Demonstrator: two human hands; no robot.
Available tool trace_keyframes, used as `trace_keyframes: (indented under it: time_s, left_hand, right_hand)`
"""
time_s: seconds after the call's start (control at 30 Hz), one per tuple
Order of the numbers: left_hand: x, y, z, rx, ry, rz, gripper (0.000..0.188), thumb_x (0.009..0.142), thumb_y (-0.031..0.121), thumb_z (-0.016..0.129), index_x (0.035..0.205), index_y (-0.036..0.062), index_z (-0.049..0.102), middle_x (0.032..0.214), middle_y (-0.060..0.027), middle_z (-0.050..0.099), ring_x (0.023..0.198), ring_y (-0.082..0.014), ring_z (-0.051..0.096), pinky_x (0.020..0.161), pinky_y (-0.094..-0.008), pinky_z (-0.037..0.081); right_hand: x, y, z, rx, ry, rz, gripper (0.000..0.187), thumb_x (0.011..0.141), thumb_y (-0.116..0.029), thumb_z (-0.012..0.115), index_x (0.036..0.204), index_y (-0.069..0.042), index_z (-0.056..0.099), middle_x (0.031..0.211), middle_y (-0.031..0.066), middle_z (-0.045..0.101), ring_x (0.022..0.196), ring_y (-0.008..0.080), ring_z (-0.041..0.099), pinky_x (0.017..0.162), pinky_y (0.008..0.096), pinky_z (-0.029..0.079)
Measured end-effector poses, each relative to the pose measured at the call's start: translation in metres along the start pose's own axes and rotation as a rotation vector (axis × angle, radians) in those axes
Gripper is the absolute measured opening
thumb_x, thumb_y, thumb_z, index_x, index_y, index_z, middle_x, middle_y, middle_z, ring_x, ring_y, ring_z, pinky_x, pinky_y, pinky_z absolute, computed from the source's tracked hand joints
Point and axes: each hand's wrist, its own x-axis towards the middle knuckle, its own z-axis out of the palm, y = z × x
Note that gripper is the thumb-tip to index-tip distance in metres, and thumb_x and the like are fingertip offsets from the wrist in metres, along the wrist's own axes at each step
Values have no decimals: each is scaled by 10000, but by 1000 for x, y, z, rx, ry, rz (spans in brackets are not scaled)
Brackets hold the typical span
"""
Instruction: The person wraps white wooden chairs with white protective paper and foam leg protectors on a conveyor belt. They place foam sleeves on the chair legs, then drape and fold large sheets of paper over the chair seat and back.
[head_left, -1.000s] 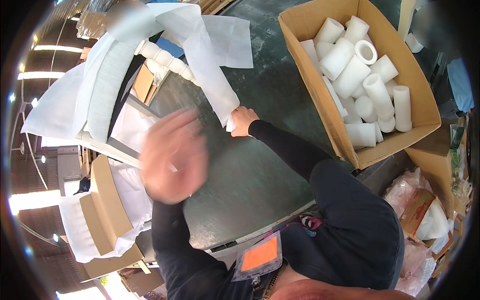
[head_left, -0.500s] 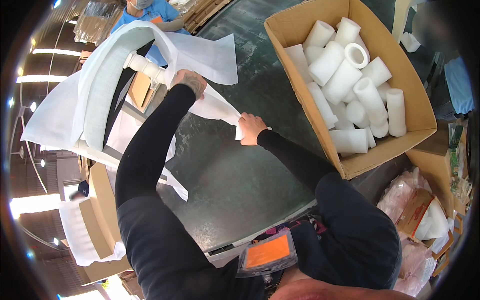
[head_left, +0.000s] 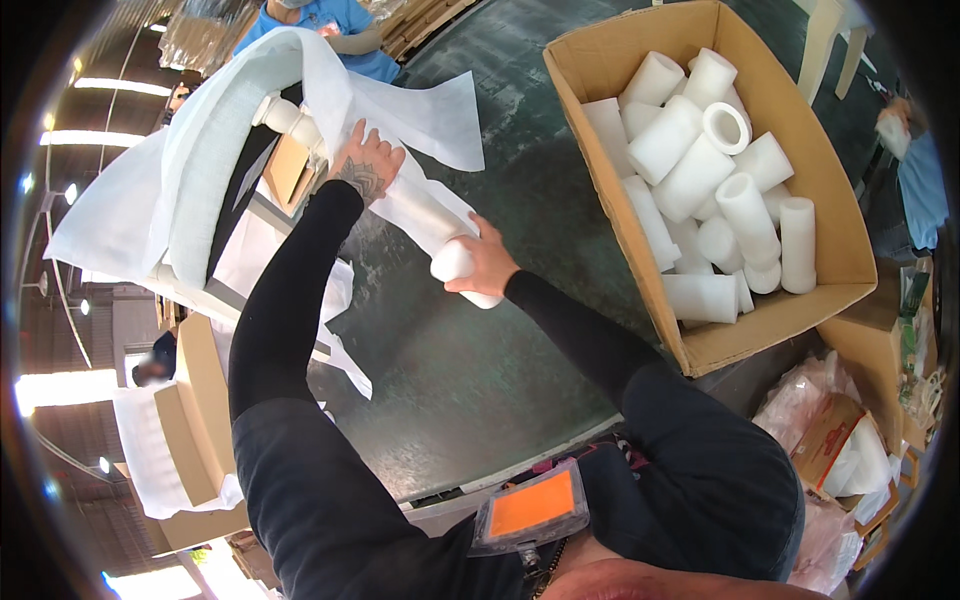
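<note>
A piece of furniture with a white turned leg lies tilted on the table, partly covered by a thin white foam sheet. My left hand rests against the leg and the sheet beside it, its fingers stretched and apart. White foam sheet runs along the leg's length toward me. Around the lower end of this wrapped part, my right hand is closed, the fingers curled on the foam. A rounded white end pokes out beside the thumb.
A cardboard box full of white foam tubes stands on the dark green table at right. A person in blue is beyond the furniture. Another cardboard box lies at left, plastic bags at lower right.
My left hand has loosened, its fingers now extended. My right hand has shifted slightly left and turned around the sheet's end, where a rounded white end now shows.
</note>
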Motion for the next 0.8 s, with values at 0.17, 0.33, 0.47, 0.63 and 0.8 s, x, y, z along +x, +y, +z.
trace_keyframes:
  time_s: [0.17,0.33,0.47,0.63,0.8]
  left_hand:
    - [-4,1,28,-124,-58,-40,179,828,192,605,965,77,615,808,-83,699,846,-265,674,853,-457,485]
    - [-3,4,52,-76,89,-16,97,779,179,614,820,91,613,724,-68,675,768,-262,670,752,-432,505]
    - [5,2,45,-88,114,14,116,764,185,623,823,84,617,710,-80,674,747,-264,670,728,-434,512]
    - [6,8,48,-56,128,23,131,752,184,624,826,75,619,703,-99,669,740,-272,666,713,-440,509]
    - [6,10,56,-141,138,37,129,742,182,617,800,67,617,685,-112,661,724,-279,663,699,-443,504]
  right_hand:
    - [-48,10,-21,1464,391,647,500,888,-320,691,1280,-93,479,1187,64,598,1063,218,627,873,420,552]
    - [-49,15,-7,1642,585,720,528,911,-347,667,1299,-104,404,1224,127,550,1072,316,624,895,501,565]
    - [-24,27,28,1797,787,811,710,900,-369,685,1388,-126,229,1279,181,497,1080,380,611,889,552,560]
    - [13,21,54,1864,864,996,581,968,-463,560,1314,-14,433,1254,166,566,1125,341,609,954,491,548]
    - [2,29,57,1928,754,823,598,948,-440,604,1325,-11,426,1277,174,543,1132,332,605,951,466,557]
